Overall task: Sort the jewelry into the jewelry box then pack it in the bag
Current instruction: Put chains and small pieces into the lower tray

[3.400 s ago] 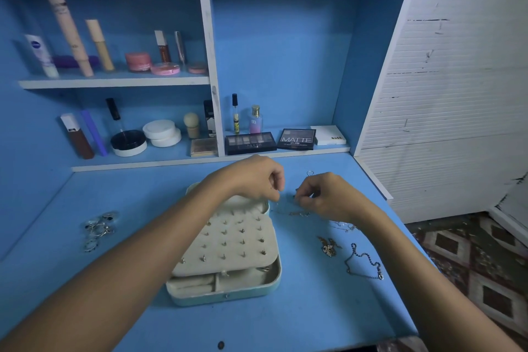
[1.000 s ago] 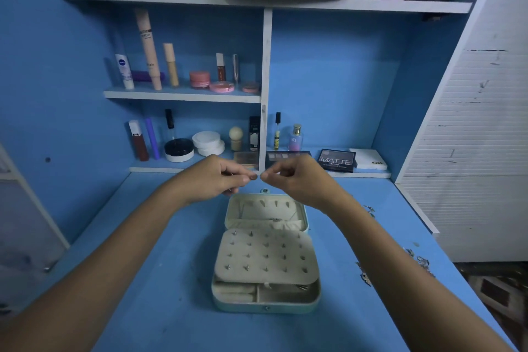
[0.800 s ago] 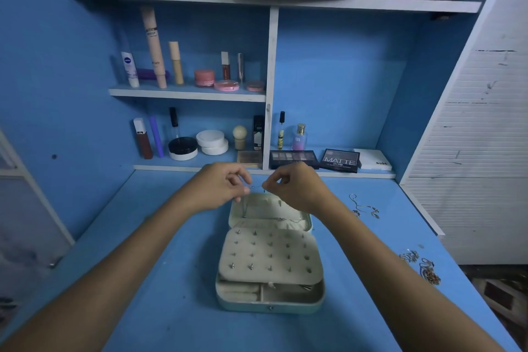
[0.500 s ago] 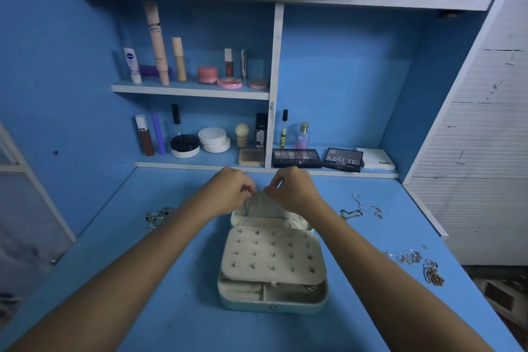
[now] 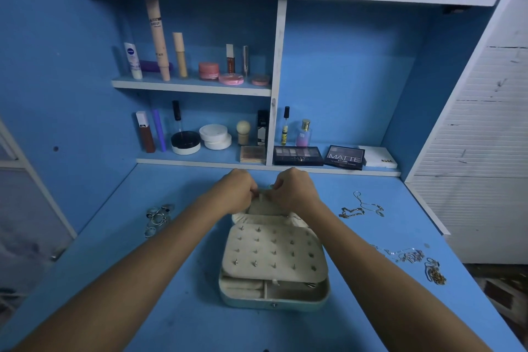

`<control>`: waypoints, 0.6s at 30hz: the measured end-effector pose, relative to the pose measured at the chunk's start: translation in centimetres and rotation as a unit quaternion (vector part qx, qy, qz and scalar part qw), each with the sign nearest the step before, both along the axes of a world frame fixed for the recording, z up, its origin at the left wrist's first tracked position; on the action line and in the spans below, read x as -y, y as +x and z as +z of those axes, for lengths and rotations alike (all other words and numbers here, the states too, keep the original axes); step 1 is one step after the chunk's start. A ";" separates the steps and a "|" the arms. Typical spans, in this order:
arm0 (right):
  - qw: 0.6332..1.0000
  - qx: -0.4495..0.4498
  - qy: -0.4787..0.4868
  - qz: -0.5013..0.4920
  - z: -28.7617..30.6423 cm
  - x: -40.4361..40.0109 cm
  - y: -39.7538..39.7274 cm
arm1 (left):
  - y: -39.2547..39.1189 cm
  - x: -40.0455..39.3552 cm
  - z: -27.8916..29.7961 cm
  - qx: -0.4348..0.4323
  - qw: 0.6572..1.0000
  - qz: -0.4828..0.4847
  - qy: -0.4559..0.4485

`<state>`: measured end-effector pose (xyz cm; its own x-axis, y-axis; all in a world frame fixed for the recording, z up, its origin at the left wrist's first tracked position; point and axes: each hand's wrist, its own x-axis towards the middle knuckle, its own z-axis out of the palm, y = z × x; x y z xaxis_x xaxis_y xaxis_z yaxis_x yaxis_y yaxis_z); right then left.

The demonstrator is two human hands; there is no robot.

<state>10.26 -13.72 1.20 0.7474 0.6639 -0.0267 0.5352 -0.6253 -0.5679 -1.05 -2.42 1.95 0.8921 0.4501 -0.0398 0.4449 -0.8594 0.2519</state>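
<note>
Blue desk (image 5: 120, 280) | cream studded jewelry box (image 5: 274, 260) open | hands curled at lid

The desk (image 5: 177, 308) is bright blue. The jewelry box (image 5: 274, 298) is pale green outside and cream inside. The shelf (image 5: 191, 88) edges are white.

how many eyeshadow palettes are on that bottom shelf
3, side by side right of the divider: the long dark palette, the MATTE palette, and the white palette farthest right. The small tan compact left of the divider isn't counted.
</note>
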 end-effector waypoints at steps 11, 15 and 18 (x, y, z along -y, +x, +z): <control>0.993 -0.009 -0.063 0.097 2.2 3.1 1.2 | -1.0 1.8 3.3 0.027 0.995 -0.022 -0.098; 0.993 -0.018 -0.062 0.102 3.6 4.1 1.6 | -0.6 2.6 3.8 0.089 0.974 0.002 -0.210; 0.993 -0.031 -0.043 0.108 4.4 4.6 1.7 | -0.5 2.8 3.3 0.089 0.968 0.015 -0.236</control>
<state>11.97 -18.28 5.62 0.5827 0.8019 -0.1319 0.6278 -0.5472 -0.5535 -1.52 -5.18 5.21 0.8906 0.4451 -0.0931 0.3806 -0.6176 0.6882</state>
